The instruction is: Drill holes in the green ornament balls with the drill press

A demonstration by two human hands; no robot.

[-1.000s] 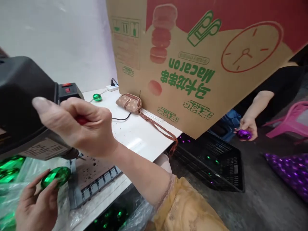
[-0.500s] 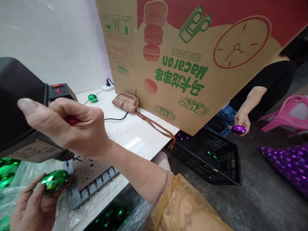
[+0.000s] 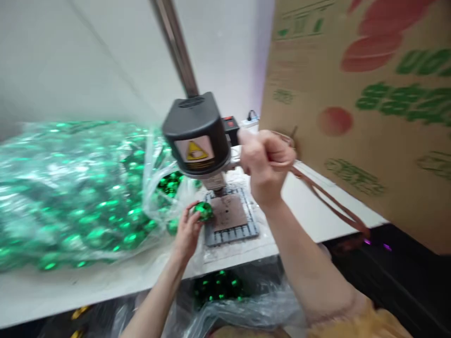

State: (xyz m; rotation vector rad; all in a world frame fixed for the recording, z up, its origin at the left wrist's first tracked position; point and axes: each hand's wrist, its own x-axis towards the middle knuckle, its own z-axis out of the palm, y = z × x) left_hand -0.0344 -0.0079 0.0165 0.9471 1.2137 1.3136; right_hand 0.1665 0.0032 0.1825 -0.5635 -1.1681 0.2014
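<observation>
My left hand [image 3: 188,232] grips a shiny green faceted bauble [image 3: 203,211] between thumb and fingers. It holds the bauble at the left edge of a grey slotted drill-press base [image 3: 230,234] topped by a brown board with a dark hole and scattered specks. Above the base stands a small black drill press [image 3: 197,134] with a yellow warning label, mounted on a metal column [image 3: 179,47]. My right hand [image 3: 268,164] is closed around the end of the press's lever at its right side. The fingers hide the lever's knob.
A large clear plastic bag [image 3: 88,202] of green baubles lies left on the white table [image 3: 38,291]. Below the table edge, more green baubles [image 3: 220,286] sit in clear plastic. A tall printed cardboard box [image 3: 310,117] stands at the right, with a brown strap [image 3: 331,204] before it.
My view has swung left, bringing the bag of baubles and the whole press into sight. The co-worker at the right has left the view. Both hands keep their holds.
</observation>
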